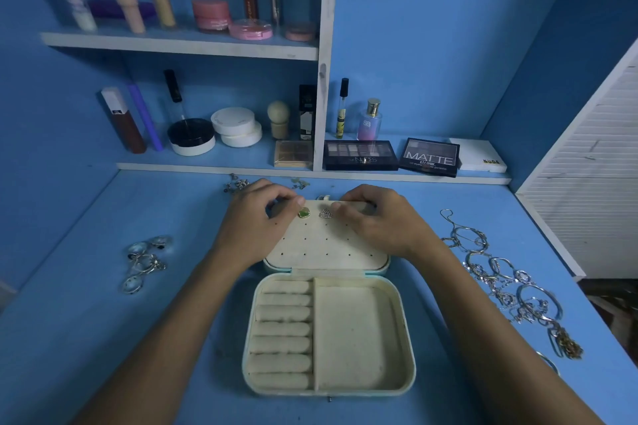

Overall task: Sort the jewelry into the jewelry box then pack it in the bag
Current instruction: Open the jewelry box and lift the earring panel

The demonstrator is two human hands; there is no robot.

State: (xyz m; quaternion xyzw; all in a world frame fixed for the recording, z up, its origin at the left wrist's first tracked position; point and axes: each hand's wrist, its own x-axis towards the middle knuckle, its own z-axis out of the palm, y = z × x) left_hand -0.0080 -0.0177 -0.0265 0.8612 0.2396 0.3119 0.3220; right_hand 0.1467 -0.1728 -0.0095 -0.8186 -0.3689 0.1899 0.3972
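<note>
While earrings go in | step: studs onto open jewelry box lid | left hand pinches green stud | right hand fingers curled at lid's far edge, grasp unclear | next: seat silver stud, fetch rings

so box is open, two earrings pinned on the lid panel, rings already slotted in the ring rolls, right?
Not quite. The ring rolls are empty; the rings lie loose on the table, left of the jewelry box. The head view shows it. Open box and two earrings on the lid panel are correct.

Blue walls and white-edged shelves (cosmetics lined up), dim light.
</note>
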